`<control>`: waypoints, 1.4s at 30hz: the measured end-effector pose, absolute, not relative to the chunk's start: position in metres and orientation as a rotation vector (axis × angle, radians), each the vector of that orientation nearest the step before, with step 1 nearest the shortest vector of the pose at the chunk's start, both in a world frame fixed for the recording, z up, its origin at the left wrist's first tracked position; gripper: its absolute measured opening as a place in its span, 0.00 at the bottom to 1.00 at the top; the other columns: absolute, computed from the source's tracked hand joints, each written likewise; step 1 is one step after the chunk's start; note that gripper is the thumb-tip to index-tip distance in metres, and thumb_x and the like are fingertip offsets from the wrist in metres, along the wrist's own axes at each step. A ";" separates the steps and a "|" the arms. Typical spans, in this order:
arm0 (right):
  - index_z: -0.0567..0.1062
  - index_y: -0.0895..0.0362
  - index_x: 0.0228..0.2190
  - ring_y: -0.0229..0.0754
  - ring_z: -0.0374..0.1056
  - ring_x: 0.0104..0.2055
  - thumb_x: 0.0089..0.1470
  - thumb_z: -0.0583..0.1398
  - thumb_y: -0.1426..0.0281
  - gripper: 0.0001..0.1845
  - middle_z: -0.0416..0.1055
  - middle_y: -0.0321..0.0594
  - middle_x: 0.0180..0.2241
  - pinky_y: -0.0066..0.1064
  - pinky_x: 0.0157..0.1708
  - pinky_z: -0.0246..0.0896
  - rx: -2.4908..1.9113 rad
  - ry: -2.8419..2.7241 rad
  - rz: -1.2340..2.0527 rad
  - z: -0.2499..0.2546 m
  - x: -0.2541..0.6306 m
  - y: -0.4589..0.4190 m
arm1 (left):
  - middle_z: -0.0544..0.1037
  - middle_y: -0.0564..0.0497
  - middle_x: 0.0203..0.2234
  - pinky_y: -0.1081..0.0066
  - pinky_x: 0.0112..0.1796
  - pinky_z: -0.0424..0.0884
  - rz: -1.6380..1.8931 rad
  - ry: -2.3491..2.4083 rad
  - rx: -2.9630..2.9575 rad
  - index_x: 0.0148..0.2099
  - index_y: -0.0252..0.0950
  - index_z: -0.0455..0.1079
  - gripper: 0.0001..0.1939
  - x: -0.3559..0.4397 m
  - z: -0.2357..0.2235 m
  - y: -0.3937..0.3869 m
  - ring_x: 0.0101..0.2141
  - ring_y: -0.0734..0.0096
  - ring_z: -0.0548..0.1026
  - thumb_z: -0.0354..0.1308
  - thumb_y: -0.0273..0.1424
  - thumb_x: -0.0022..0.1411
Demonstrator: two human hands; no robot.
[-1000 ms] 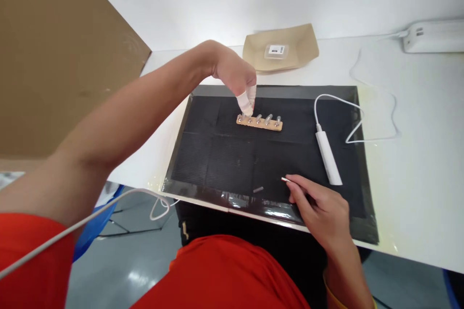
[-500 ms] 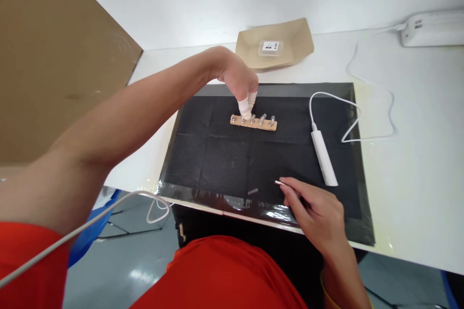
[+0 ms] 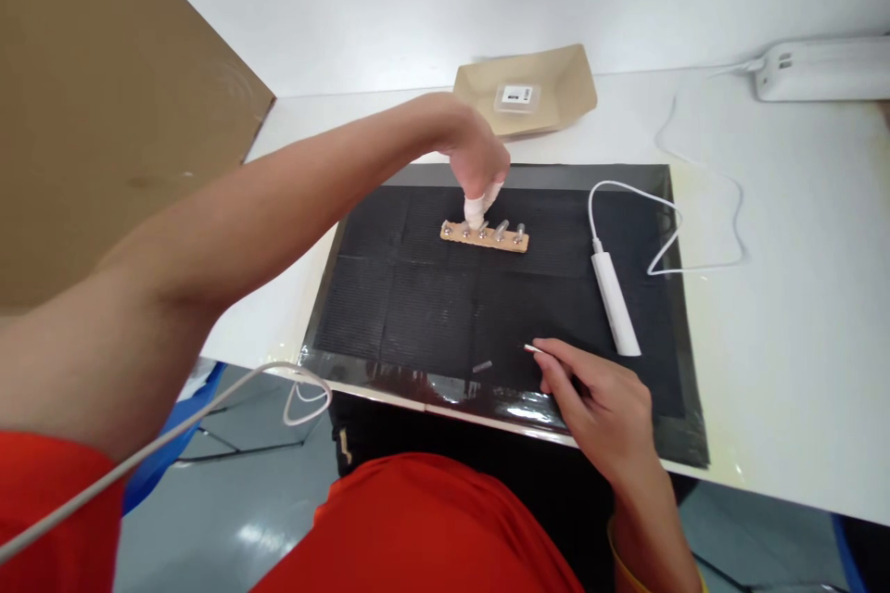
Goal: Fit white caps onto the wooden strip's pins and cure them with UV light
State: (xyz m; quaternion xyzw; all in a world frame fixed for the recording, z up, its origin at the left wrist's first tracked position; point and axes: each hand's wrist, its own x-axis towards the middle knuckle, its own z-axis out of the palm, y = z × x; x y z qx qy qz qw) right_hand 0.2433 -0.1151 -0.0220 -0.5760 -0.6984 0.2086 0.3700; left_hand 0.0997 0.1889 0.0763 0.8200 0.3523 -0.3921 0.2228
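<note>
Strip (image 3: 485, 242) (tan) beneath left hand (image 3: 481, 165).

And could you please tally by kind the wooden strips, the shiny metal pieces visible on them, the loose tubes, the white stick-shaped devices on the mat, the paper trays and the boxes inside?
Wooden strip: 1
Shiny metal pieces visible on it: 5
Loose tube: 1
White device: 1
Paper tray: 1
Clear box: 1
Total: 10
</note>
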 end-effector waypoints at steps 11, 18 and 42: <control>0.85 0.54 0.41 0.39 0.78 0.23 0.70 0.59 0.64 0.15 0.81 0.35 0.23 0.28 0.34 0.76 -1.507 -1.756 0.577 -0.023 0.243 -0.116 | 0.86 0.53 0.43 0.58 0.55 0.67 -0.929 0.922 2.308 0.41 0.48 0.86 0.17 0.080 0.082 0.185 0.50 0.48 0.79 0.73 0.43 0.46; 0.86 0.53 0.41 0.40 0.78 0.23 0.70 0.59 0.63 0.15 0.81 0.34 0.23 0.28 0.33 0.76 -1.536 -1.752 0.591 -0.024 0.243 -0.116 | 0.86 0.55 0.44 0.62 0.56 0.67 -0.769 0.975 2.276 0.43 0.50 0.85 0.22 0.064 0.073 0.185 0.51 0.51 0.78 0.75 0.44 0.41; 0.85 0.55 0.41 0.37 0.76 0.21 0.70 0.59 0.65 0.14 0.79 0.33 0.21 0.26 0.31 0.74 -1.515 -1.774 0.569 -0.024 0.242 -0.116 | 0.83 0.48 0.51 0.60 0.54 0.69 -0.322 0.976 2.416 0.47 0.42 0.83 0.19 0.010 0.060 0.132 0.51 0.53 0.79 0.55 0.40 0.61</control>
